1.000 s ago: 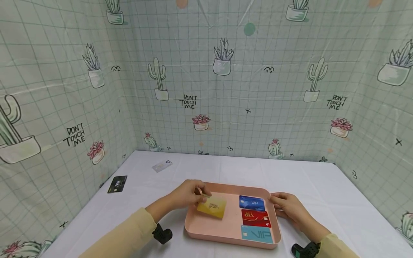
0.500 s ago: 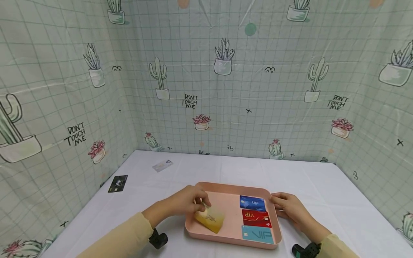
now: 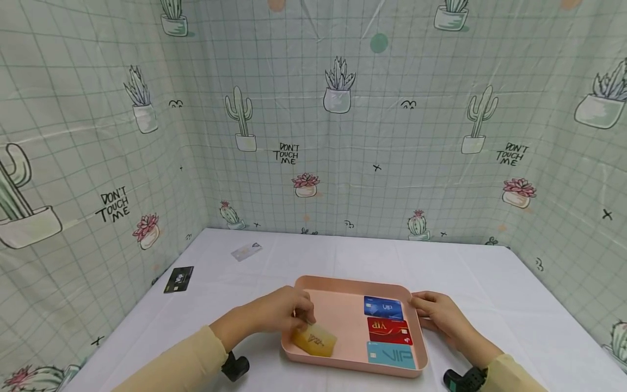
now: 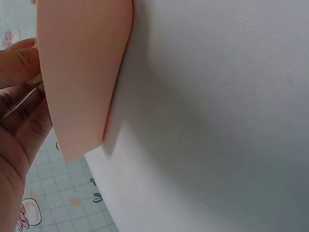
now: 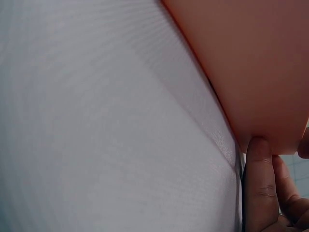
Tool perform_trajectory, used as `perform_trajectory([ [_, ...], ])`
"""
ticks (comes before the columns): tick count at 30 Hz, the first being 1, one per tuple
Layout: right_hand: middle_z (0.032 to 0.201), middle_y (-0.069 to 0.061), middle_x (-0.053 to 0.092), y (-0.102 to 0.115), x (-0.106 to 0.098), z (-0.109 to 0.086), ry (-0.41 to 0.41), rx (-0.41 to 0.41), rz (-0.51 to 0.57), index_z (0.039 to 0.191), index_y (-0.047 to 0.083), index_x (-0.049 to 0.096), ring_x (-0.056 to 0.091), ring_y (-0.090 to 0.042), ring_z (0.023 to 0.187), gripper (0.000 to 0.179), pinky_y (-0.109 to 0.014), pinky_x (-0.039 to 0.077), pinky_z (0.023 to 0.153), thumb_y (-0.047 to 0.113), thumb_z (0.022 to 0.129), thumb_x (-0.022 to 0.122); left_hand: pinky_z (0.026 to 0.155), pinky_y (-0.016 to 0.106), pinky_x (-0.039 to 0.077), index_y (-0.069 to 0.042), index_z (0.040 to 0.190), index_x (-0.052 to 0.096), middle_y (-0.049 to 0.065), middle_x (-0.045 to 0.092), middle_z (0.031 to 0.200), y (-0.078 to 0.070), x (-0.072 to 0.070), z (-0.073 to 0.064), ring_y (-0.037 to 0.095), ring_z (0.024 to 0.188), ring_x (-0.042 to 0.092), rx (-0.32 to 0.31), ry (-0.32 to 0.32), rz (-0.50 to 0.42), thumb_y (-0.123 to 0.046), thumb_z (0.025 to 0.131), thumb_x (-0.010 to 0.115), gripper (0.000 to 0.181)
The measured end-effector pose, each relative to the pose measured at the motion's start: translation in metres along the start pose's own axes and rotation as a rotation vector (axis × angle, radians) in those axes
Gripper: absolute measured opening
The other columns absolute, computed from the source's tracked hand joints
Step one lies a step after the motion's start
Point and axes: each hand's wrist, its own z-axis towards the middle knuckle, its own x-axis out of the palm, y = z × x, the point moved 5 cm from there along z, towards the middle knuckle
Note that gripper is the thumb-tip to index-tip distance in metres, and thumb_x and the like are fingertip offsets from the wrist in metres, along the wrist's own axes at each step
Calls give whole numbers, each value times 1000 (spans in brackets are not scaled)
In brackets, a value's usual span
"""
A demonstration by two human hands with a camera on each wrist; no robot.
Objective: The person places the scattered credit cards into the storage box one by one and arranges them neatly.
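In the head view, my left hand [image 3: 289, 309] pinches a yellow VIP card [image 3: 315, 341] by its upper left edge. The card is tilted, over the left part of a pink tray [image 3: 338, 294]. On the tray's right side lie a blue VIP card [image 3: 383, 308], a red VIP card [image 3: 389, 331] and a light-blue VIP card [image 3: 391, 355], one below another. My right hand [image 3: 441, 316] touches the tray's right rim with extended fingers. A finger [image 5: 260, 179] presses the outer wall in the right wrist view. In the left wrist view, the tray wall hides the yellow card.
A black VIP card [image 3: 178, 280] lies on the white tablecloth [image 3: 465, 272] at the left. Farther back is a silver-grey card [image 3: 247, 252]. Cactus-print cloth [image 3: 382, 130] stands behind the table and along both sides.
My left hand has carried the yellow card slightly left and toward the tray's near edge. My right hand and the other cards have stayed in place.
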Motion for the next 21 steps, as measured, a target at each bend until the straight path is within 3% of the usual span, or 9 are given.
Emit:
perform_trajectory([
  [6, 131, -28, 62, 0, 0, 0, 0, 0, -2, 141, -12, 47, 65, -17, 97, 56, -34, 62, 85, 28, 105, 60, 82, 21, 48, -18, 85, 74, -15, 65, 83, -4, -3, -1, 1, 79, 50, 37, 17, 179, -1, 84, 81, 18],
  [9, 132, -29, 61, 0, 0, 0, 0, 1, -2, 141, -12, 48, 65, -17, 97, 56, -34, 62, 85, 28, 105, 60, 88, 24, 44, -22, 84, 76, -20, 68, 83, -4, -4, 0, 1, 81, 49, 26, 25, 244, -8, 81, 85, 17],
  [15, 131, -28, 61, 0, 0, 0, 0, 0, 1, 141, -12, 48, 65, -17, 98, 57, -34, 62, 86, 29, 105, 60, 72, 17, 48, -23, 83, 75, -20, 66, 81, -1, 0, 2, -1, 77, 53, -35, 70, 237, -9, 81, 87, 19],
  [21, 127, -25, 64, 0, 0, 0, 2, -8, 6, 141, -13, 48, 65, -16, 95, 56, -32, 62, 84, 28, 105, 60, 67, 17, 47, -23, 83, 74, -18, 60, 75, 0, 3, 5, 0, 73, 51, -92, 116, 250, -11, 84, 85, 16],
])
